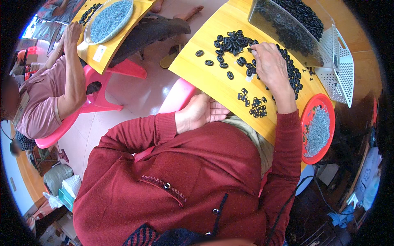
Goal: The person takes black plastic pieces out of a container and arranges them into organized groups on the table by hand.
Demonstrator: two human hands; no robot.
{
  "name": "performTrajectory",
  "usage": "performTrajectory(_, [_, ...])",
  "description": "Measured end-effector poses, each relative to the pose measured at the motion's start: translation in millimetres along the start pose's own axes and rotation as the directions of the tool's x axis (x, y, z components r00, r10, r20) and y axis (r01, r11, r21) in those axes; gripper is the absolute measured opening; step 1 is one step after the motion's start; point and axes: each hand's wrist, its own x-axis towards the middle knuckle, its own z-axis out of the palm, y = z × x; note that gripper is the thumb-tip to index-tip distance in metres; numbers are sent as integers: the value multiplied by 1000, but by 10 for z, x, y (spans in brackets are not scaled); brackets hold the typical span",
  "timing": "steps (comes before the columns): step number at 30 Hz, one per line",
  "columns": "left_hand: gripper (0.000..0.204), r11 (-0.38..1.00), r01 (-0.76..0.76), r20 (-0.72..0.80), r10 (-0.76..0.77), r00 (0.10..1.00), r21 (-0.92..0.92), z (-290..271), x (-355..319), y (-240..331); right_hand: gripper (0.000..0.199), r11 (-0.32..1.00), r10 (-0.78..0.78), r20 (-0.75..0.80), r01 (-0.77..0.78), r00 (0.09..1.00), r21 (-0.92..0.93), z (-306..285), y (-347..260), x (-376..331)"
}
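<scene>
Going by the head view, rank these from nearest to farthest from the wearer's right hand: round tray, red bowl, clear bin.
1. Clear bin: closest, just beyond the right hand, toward the upper right.
2. Red bowl: to the lower right of that hand.
3. Round tray: farthest, at the upper left on the other table.

**Surrounding Items, Outside the Work Area**

Left zone: 1 co-worker (45, 90) sits on a pink plastic chair (98, 98) at a 2nd yellow table (86, 52). This table carries 1 round tray (93, 43) filled with grey metal pieces and 1 white label (99, 53). Floor (137, 98): pale, glossy tile. Lower left: a grey sack (58, 179) lies beside a white bag (72, 185); a teal basket (65, 199) is just below. Lower right: a black cable (327, 207) hangs near a blue cloth (341, 220).
</scene>
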Motion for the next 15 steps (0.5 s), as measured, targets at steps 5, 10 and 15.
performTrajectory(5, [44, 1000, -9, -8, 9, 1000, 7, -15, 9, -8, 19, 999, 9, -41, -8, 999, 40, -33, 71, -6])
performTrajectory(10, [44, 1000, -5, -9, 5, 1000, 7, 7, 0, 1, 18, 998, 50, -6, -50, 999, 46, -95, 134, -21])
performTrajectory(15, [45, 1000, 3, -8, -3, 1000, 6, -5, 9, -3, 18, 996, 56, -11, -55, 998, 75, -128, 151, -38])
